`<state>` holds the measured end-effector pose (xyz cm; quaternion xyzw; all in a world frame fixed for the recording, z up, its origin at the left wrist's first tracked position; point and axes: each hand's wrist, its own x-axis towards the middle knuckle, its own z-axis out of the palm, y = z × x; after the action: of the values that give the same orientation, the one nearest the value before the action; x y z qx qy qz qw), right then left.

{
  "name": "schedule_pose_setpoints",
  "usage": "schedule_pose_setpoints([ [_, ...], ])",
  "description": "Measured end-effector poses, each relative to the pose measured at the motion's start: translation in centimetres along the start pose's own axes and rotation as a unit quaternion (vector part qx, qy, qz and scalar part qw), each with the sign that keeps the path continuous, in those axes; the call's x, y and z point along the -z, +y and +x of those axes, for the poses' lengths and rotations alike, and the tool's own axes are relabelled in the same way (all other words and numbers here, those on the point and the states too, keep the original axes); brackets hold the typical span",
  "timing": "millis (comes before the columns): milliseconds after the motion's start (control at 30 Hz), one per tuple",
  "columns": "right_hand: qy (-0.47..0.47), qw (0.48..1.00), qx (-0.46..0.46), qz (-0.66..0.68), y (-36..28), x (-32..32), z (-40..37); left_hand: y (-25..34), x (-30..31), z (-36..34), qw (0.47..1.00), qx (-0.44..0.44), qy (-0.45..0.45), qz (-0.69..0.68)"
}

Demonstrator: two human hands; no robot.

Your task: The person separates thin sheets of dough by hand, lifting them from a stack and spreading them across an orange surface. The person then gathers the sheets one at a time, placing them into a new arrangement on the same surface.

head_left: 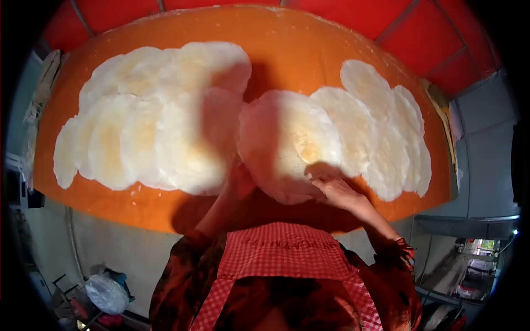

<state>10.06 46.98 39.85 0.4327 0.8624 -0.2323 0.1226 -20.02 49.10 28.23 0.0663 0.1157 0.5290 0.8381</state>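
Observation:
Thin round flatbread sheets lie overlapping on an orange table (287, 33). One round sheet (303, 132) lies in the middle, directly before me. At its lower right edge, my right hand (334, 190) has its fingers closed on the rim. My left hand (238, 179) is in shadow at the lower left edge of the same sheet, and its fingers are hard to make out. To the left is a wide group of overlapping sheets (138, 138). A smaller overlapping group (381, 132) lies to the right.
Red tiles (419, 41) border the table's far side. Long thin items (441, 121) lie along its right edge, others (41, 99) along its left. A plastic-wrapped bundle (106, 293) stands below at the left. I wear a red checked apron (284, 251).

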Motion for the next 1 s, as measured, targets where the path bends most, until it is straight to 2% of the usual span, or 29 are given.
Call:
schedule_pose_setpoints([
  [33,0.024,0.997,-0.014,0.068,-0.9,-0.6,-0.3,-0.9,0.0,-0.2,0.998,-0.010,0.024,0.050],
  [100,0.081,0.976,-0.045,0.197,-3.6,-1.7,0.2,-1.8,-0.4,-1.1,0.999,0.014,0.002,0.041],
  [167,0.177,0.961,-0.029,0.212,-5.9,-3.5,2.0,-1.6,-1.3,-1.4,0.998,0.034,-0.030,0.039],
  [267,0.308,0.943,-0.024,0.123,-8.8,-5.8,5.5,-1.4,-2.2,-1.9,0.996,0.055,-0.062,0.035],
  [367,0.343,0.936,-0.013,0.075,-9.2,-7.0,7.4,-1.5,-1.0,-1.4,0.995,0.076,-0.058,0.008],
  [400,0.415,0.908,0.018,0.046,-9.1,-7.3,7.9,-1.6,0.8,-1.6,0.994,0.090,-0.056,-0.009],
  [433,0.396,0.913,0.015,0.098,-8.9,-7.1,8.0,-1.4,1.2,-1.8,0.993,0.103,-0.054,-0.027],
  [500,0.354,0.913,0.009,0.200,-8.2,-6.3,8.0,-1.3,1.3,-1.8,0.993,0.116,0.025,0.021],
  [567,0.382,0.918,0.041,0.096,-7.5,-5.2,7.6,-1.4,1.1,-1.6,0.985,0.121,0.091,0.080],
  [600,0.415,0.894,0.033,0.163,-6.4,-3.8,7.6,-1.7,0.9,-1.6,0.980,0.117,0.118,0.113],
  [633,0.405,0.879,-0.056,0.245,-4.2,-3.0,8.1,-2.0,0.9,-1.5,0.972,0.113,0.147,0.145],
  [667,0.407,0.885,-0.143,0.175,-3.8,0.8,7.5,-2.4,0.9,-1.5,0.968,0.106,0.164,0.158],
  [700,0.423,0.874,-0.186,0.150,-4.6,5.0,6.0,-2.6,1.1,-1.4,0.963,0.099,0.183,0.171],
  [733,0.435,0.867,-0.183,0.159,-2.4,6.5,5.4,-2.7,1.3,-1.2,0.958,0.091,0.201,0.184],
  [833,0.516,0.853,-0.077,0.004,-7.8,12.8,1.8,-2.7,0.4,-1.2,0.957,0.078,0.217,0.177],
  [933,0.517,0.856,0.013,-0.010,-9.5,8.4,4.2,-2.4,-1.1,-1.0,0.964,0.076,0.198,0.159],
  [967,0.504,0.864,0.018,-0.004,-9.1,5.4,5.8,-2.4,-1.3,-1.0,0.967,0.075,0.190,0.155],
  [1000,0.444,0.896,-0.013,0.003,-8.9,2.3,7.1,-2.5,-1.4,-0.9,0.966,0.076,0.199,0.146],
])
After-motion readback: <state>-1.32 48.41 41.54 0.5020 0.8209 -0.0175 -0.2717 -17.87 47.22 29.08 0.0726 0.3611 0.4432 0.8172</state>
